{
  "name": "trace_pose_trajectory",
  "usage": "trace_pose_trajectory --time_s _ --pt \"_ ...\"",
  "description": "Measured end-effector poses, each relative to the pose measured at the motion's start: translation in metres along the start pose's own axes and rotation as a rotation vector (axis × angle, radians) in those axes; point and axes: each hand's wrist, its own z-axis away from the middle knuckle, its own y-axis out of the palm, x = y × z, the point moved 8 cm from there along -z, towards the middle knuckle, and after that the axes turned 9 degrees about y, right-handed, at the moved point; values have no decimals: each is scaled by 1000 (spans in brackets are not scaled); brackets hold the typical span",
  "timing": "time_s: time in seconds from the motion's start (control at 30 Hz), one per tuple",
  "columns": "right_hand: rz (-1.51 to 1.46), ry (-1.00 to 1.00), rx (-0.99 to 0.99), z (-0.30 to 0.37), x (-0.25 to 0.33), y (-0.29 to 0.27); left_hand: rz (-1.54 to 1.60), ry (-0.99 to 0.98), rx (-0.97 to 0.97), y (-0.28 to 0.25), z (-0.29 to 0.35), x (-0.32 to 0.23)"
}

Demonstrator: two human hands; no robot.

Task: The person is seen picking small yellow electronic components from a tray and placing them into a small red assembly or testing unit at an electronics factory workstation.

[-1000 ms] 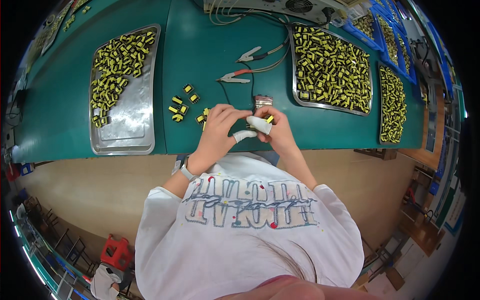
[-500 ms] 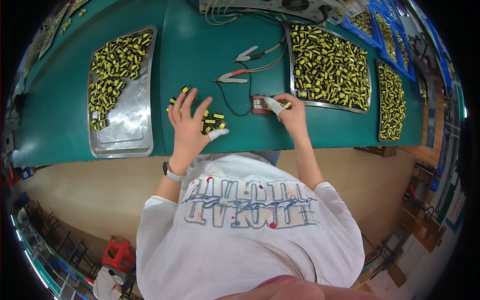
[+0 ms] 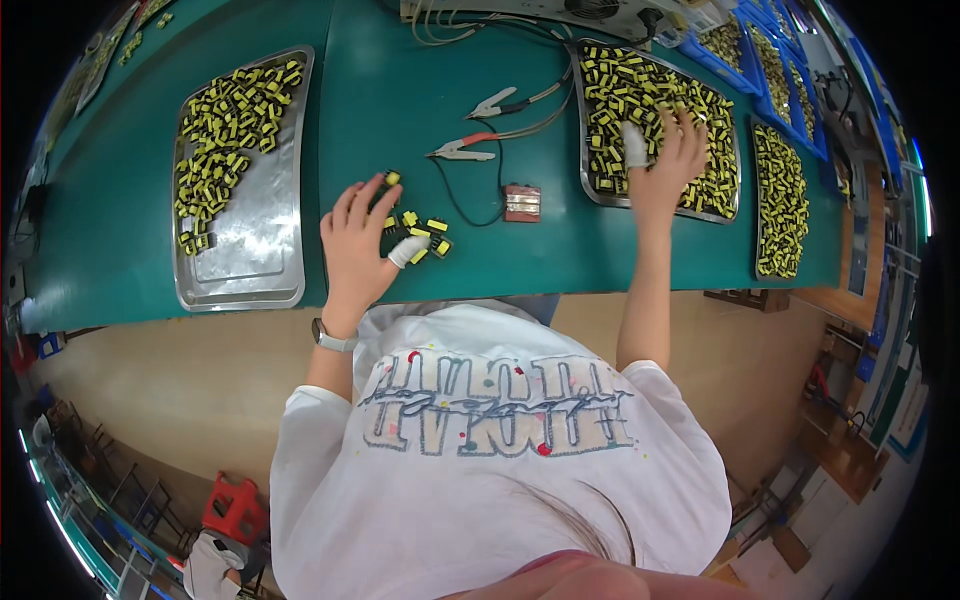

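Note:
Small yellow-and-black transformers (image 3: 419, 232) lie in a loose group on the green bench, beside and partly under my left hand (image 3: 358, 228). That hand is open, its fingers spread and its thumb in a white finger cot. Over on the right, my right hand (image 3: 668, 165) reaches into a metal tray heaped with the same transformers (image 3: 622, 90). Its fingers are apart on the pile, and a white cot covers the thumb; whether a part lies under the fingertips is hidden. A small reddish-brown block with metal strips (image 3: 522, 204) rests between my hands.
A part-filled metal tray (image 3: 255, 280) stands at the left. Two alligator clips (image 3: 465, 150) with cables lie beyond the block, below an instrument box (image 3: 590, 12). Farther right are a narrow tray of transformers (image 3: 780, 200) and blue bins (image 3: 735, 70).
My right hand has left the block and moved right and away onto the heaped tray, opening out. My left hand has shifted slightly left, uncovering more of the loose transformers.

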Motion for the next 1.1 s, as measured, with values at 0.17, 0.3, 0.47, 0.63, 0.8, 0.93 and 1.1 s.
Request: trace_pose_trajectory --time_s 0.17,0.3,0.47,0.63,0.8,0.93,1.1 --pt "-634 -124 556 86 125 22 62 140 116 -1 1 -21" --pt "-531 -321 788 157 173 48 65 161 159 3 2 -18" --pt "-588 -218 758 163 172 45 106 123 154 4 -6 -10" --pt "-953 338 743 147 112 37 114 251 166 10 -12 -26" --pt "-898 730 560 120 44 40 190 294 110 21 -10 -36" --pt "-843 839 684 128 18 61 162 314 188 17 -15 -45" --pt "-800 728 719 122 19 70 148 291 202 10 -19 -65"
